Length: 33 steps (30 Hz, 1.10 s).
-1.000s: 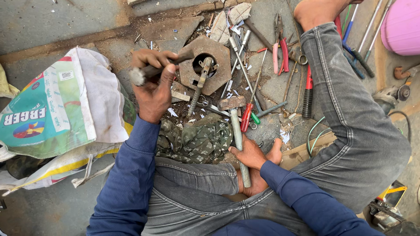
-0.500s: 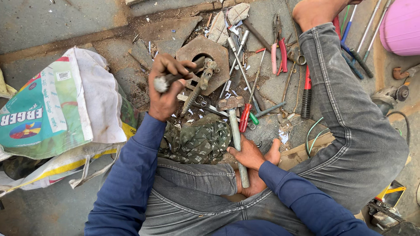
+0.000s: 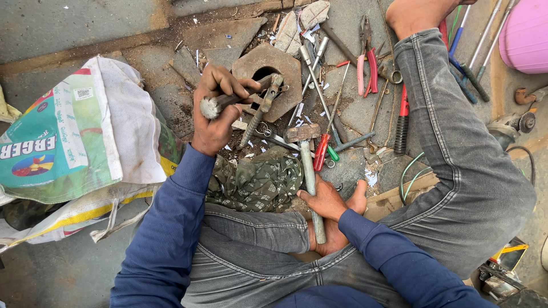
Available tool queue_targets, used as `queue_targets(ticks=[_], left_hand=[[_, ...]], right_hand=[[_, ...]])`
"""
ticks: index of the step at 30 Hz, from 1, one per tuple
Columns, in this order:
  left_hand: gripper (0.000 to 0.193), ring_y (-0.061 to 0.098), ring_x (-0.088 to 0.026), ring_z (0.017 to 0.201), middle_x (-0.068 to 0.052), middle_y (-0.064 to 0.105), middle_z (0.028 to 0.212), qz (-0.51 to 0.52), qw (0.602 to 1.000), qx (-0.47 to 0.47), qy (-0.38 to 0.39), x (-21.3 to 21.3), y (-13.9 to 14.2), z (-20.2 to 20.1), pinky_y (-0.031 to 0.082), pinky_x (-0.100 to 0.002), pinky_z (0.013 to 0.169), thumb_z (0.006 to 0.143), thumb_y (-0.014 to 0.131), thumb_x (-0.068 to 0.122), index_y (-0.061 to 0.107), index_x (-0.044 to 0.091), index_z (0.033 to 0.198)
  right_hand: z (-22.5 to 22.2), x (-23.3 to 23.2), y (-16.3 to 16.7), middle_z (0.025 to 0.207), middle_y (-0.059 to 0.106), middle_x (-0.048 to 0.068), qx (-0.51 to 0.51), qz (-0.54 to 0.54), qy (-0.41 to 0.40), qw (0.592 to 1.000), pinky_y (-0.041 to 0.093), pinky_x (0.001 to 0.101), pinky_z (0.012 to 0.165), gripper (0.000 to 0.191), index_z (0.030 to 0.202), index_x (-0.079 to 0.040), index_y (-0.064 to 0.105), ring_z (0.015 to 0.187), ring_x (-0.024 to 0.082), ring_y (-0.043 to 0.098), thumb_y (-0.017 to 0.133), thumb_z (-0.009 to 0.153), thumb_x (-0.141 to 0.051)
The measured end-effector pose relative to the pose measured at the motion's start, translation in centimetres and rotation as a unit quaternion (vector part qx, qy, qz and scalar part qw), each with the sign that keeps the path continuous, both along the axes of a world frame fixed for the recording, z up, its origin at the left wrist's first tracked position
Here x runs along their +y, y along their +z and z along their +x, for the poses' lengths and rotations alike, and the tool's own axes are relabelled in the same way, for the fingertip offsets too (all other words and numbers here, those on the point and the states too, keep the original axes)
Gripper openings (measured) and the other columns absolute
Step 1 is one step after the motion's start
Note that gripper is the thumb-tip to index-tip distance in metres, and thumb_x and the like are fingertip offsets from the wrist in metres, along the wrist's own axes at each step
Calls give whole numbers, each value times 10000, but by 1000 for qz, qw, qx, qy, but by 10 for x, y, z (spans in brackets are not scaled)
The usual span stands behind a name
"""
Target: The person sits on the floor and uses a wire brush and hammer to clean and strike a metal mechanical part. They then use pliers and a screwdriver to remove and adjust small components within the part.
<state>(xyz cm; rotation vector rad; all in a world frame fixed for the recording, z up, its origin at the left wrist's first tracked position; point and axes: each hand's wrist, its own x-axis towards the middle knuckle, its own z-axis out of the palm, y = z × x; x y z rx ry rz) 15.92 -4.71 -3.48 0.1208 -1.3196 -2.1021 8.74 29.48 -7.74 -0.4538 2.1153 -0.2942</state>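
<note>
My left hand (image 3: 216,111) grips a metal chisel rod (image 3: 231,100) with a mushroomed end, its tip lying against a long metal part (image 3: 261,108) that rests across a hexagonal block with a round hole (image 3: 285,68). My right hand (image 3: 331,205) holds the handle of a hammer (image 3: 305,165); its head (image 3: 302,133) rests low on the ground near a patterned green cloth (image 3: 257,179). I sit with legs in grey jeans spread around the work.
A printed white and green sack (image 3: 74,137) lies at left. Pliers with pink handles (image 3: 365,63), red-handled screwdrivers (image 3: 403,117), rods and wrenches are scattered beyond the block. A pink bucket (image 3: 525,34) stands at top right, an angle grinder (image 3: 514,125) at right.
My left hand has shifted the chisel rod right, bringing its tip onto the part on the hexagonal block. The right hand and hammer have stayed in place.
</note>
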Motion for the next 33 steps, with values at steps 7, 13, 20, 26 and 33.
queue_targets(ticks=[7, 13, 20, 26, 33], left_hand=[[239, 686, -277, 1208, -76, 586, 1009, 9, 999, -30, -5, -3, 1, -3, 619, -378, 986, 957, 594, 6, 391, 106, 1031], [198, 672, -225, 1158, -61, 549, 1117, -82, 993, 7, 86, 4, 0, -18, 585, -429, 1098, 1052, 685, 24, 497, 49, 1111], [219, 764, -161, 974, -49, 723, 1066, -221, 954, -152, 134, -4, 9, -10, 612, -317, 851, 981, 756, 84, 613, 27, 1136], [194, 750, -187, 1006, -52, 719, 1102, -215, 961, -121, 124, -7, 9, -6, 646, -319, 880, 993, 721, 58, 600, 53, 1145], [224, 754, -173, 995, -47, 712, 1108, -263, 946, -124, 145, -8, 5, -8, 660, -322, 865, 985, 752, 99, 594, 74, 1142]], right_hand=[[0, 1, -3, 889, 723, 213, 4, 1, 6, 1000, 577, 455, 743, 608, 1299, -4, 510, 815, 335, 753, 750, 842, -326], [2, -5, 3, 858, 727, 211, 11, 5, 4, 1000, 573, 459, 725, 580, 1269, 2, 539, 790, 335, 754, 751, 839, -325], [6, -14, 11, 811, 734, 204, 7, 2, -25, 1000, 582, 429, 663, 562, 1270, -4, 543, 685, 283, 750, 747, 831, -287], [7, -16, 8, 835, 745, 165, 2, -4, -33, 999, 600, 404, 646, 536, 1254, -5, 557, 649, 248, 749, 754, 840, -284], [6, -9, -6, 790, 714, 133, -15, -14, -39, 999, 593, 379, 609, 524, 1277, -22, 526, 613, 203, 720, 748, 856, -240]])
